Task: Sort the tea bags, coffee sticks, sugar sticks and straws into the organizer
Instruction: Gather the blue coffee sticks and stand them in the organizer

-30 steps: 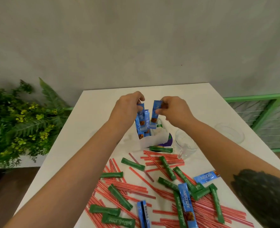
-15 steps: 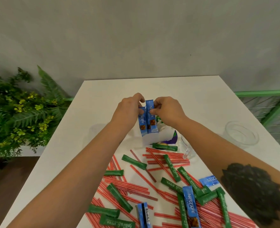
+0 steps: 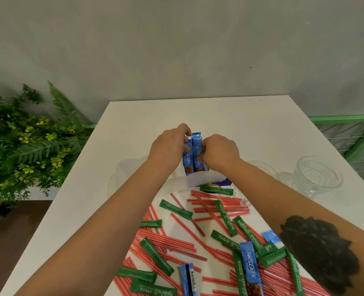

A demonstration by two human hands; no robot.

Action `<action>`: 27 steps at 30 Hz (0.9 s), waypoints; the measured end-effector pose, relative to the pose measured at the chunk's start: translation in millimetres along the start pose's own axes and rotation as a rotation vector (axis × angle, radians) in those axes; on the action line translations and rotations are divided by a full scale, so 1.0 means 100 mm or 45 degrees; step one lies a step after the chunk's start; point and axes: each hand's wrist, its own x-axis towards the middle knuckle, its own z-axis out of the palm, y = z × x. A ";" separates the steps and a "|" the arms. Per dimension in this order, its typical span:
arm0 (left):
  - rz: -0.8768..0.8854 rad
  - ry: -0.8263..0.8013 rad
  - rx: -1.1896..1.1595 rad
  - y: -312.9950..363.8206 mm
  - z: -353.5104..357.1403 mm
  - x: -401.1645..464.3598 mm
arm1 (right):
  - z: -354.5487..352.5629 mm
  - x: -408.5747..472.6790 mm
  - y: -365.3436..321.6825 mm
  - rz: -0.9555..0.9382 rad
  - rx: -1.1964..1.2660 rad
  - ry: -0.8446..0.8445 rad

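A bunch of blue Nescafe coffee sticks [image 3: 192, 155] stands upright in the white organizer [image 3: 200, 180] at mid-table. My left hand [image 3: 170, 147] grips the bunch from the left, and my right hand [image 3: 220, 151] pinches the rightmost stick from the right. On the near half of the white table [image 3: 134, 116] lie several red-striped straws [image 3: 211, 212], green sugar sticks [image 3: 175, 209] and more blue coffee sticks [image 3: 251, 268]. A purple packet [image 3: 224, 180] peeks out behind the organizer; I cannot tell what it is.
Two clear glass jars [image 3: 317, 178] stand at the right of the table, one partly behind my right forearm. Green plants [image 3: 27, 146] fill the floor at the left. A green metal rail [image 3: 347, 119] runs behind the table's right side.
My right hand brought its coffee stick against the bunch in my left hand. Both hands then lowered the sticks into the organizer. The view has tilted down slightly.
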 end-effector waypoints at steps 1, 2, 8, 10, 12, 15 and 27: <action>-0.001 -0.013 0.002 0.00 0.01 -0.01 | 0.02 0.00 0.00 -0.001 -0.053 0.035; 0.003 -0.022 0.000 0.00 0.02 -0.01 | 0.04 0.00 0.00 -0.003 -0.097 0.074; 0.054 0.005 0.041 0.01 0.04 -0.02 | 0.10 0.03 0.00 -0.011 -0.157 0.210; 0.065 0.028 0.070 0.01 0.04 -0.03 | 0.09 0.02 0.00 -0.011 -0.125 0.239; 0.085 0.058 0.105 0.00 0.04 -0.05 | 0.07 0.00 0.02 -0.009 -0.080 0.258; 0.120 0.125 0.176 0.00 0.04 -0.09 | 0.04 -0.06 0.04 -0.007 -0.034 0.260; 0.121 0.227 0.236 0.04 0.07 -0.31 | -0.20 -0.56 0.09 0.011 0.203 0.366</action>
